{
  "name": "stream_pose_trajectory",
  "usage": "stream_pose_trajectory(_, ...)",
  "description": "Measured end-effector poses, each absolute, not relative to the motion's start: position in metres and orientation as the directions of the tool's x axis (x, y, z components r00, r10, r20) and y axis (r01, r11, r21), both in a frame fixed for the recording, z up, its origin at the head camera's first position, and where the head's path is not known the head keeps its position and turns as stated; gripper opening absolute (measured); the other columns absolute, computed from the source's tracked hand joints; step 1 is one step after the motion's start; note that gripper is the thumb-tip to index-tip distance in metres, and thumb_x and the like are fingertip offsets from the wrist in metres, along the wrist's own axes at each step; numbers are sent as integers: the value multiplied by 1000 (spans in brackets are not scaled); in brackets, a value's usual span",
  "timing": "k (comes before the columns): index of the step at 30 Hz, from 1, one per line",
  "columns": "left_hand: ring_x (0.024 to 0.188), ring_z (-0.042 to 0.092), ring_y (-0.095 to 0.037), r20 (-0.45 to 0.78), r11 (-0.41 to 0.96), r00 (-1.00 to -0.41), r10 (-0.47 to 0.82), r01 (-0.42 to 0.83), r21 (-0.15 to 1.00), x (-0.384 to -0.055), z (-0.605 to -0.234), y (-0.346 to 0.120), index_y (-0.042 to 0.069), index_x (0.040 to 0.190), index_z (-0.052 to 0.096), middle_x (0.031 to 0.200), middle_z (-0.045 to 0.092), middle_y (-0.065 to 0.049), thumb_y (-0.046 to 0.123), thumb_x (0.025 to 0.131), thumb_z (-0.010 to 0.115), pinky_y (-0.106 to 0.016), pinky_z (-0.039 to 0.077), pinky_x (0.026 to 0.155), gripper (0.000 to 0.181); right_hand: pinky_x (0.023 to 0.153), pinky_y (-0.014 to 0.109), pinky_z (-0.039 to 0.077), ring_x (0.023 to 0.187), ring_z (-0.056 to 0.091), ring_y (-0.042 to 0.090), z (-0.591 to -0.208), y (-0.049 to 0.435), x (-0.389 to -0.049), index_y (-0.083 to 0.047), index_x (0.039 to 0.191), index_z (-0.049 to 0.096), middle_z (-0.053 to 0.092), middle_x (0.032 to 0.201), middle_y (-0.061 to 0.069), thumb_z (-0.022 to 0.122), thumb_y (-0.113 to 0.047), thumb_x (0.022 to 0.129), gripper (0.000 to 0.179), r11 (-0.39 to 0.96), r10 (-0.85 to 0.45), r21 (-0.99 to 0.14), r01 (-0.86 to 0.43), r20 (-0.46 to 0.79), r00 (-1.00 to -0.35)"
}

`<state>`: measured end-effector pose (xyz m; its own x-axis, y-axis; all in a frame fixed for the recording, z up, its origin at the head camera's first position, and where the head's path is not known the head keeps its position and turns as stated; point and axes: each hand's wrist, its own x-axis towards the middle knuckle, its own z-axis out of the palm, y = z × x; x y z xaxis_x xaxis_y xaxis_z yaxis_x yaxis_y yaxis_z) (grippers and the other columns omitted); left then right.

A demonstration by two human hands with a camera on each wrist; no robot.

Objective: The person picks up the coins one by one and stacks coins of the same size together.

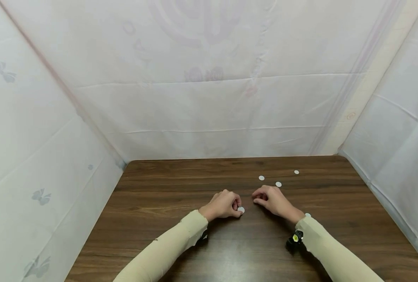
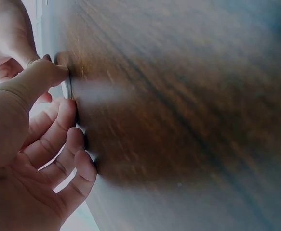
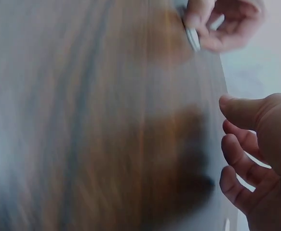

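A small white disc is at the tabletop, between the thumb and index finger of my left hand, which pinches it by the edge. The left wrist view shows the same disc nearly edge-on, with the other fingertips resting on the wood. My right hand hovers low over the table to the right of it, fingers bent loosely and apart from the thumb. Nothing shows between them in the right wrist view, where my right hand is a little apart from the left.
Beyond my right hand lie three more white discs: one at left, one nearer and one farther right. Another disc peeks out beside the right wrist. The brown wooden table meets pale cloth walls at its back and sides.
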<state>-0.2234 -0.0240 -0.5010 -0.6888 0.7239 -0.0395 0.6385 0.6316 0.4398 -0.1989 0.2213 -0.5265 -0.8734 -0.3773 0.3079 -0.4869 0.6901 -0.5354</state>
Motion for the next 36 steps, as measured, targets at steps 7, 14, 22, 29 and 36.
stream_pose_trajectory(7,58,51,1,-47,637,-686,726,645,422,-222,-502,-23,23,84,66,68,57,17,32,89,80,-19,42,55,17,65,35,51,78,62,12,-517,250,-208,-13,103,79,68,94,-3,84,-20,87,18,805,-238,-479,-350,279,-930)
stream_pose_trajectory(14,57,49,1,-41,634,-684,728,649,421,-221,-502,-23,21,83,66,66,56,16,30,87,81,-19,40,54,17,65,46,53,86,64,26,-510,277,-214,-6,115,76,65,103,10,83,-25,89,33,870,-133,-444,-213,206,-970)
stream_pose_trajectory(22,57,48,0,-42,634,-682,730,653,413,-223,-504,-28,20,85,65,67,55,15,26,85,81,-19,39,54,18,78,58,53,102,66,39,-504,290,-218,-3,118,74,67,111,15,78,-22,94,32,877,-105,-461,-132,84,-991)
stream_pose_trajectory(29,56,49,-1,-60,638,-681,729,646,420,-225,-501,-35,19,86,65,66,56,14,25,86,82,-19,39,53,18,81,56,53,100,66,36,-507,294,-217,-4,116,75,69,108,13,75,-21,96,26,868,-85,-487,-96,46,-995)
stream_pose_trajectory(36,57,49,0,-48,632,-684,728,642,434,-228,-499,-41,18,86,66,66,56,15,24,86,82,-19,41,54,17,79,56,53,98,67,35,-509,297,-221,-8,110,77,72,104,9,74,-23,97,20,869,-75,-485,-101,72,-995)
